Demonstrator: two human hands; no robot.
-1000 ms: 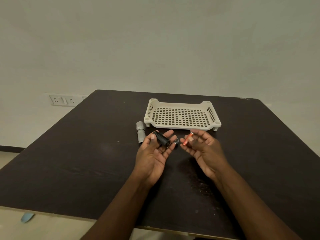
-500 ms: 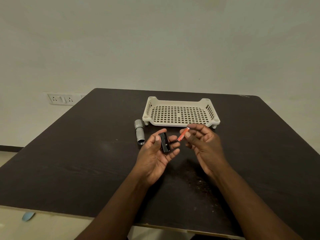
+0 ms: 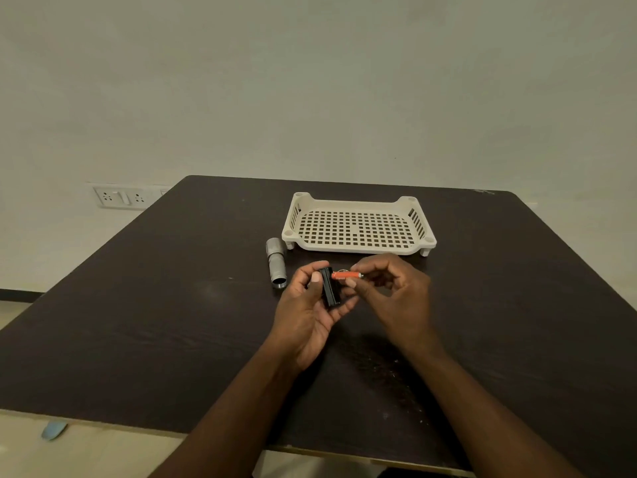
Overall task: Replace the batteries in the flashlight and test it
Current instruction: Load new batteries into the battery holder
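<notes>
My left hand (image 3: pixel 306 312) holds a black battery holder (image 3: pixel 330 292) upright between thumb and fingers, above the middle of the dark table (image 3: pixel 155 322). My right hand (image 3: pixel 393 291) pinches a small orange battery (image 3: pixel 345 275) that lies sideways, its left end touching the top of the holder. A thin metal ring shows just behind the battery. The silver flashlight body (image 3: pixel 276 267) lies on the table to the left of my hands, its open end toward me.
A cream perforated plastic tray (image 3: pixel 358 248) stands on short legs behind my hands. A wall socket panel (image 3: pixel 120 197) sits on the wall at the left. Beyond the table's near edge a small blue object (image 3: pixel 53 430) lies on the floor.
My right hand has brought the orange battery left, turned it sideways and set its end against the holder. My left hand has turned the holder more upright.
</notes>
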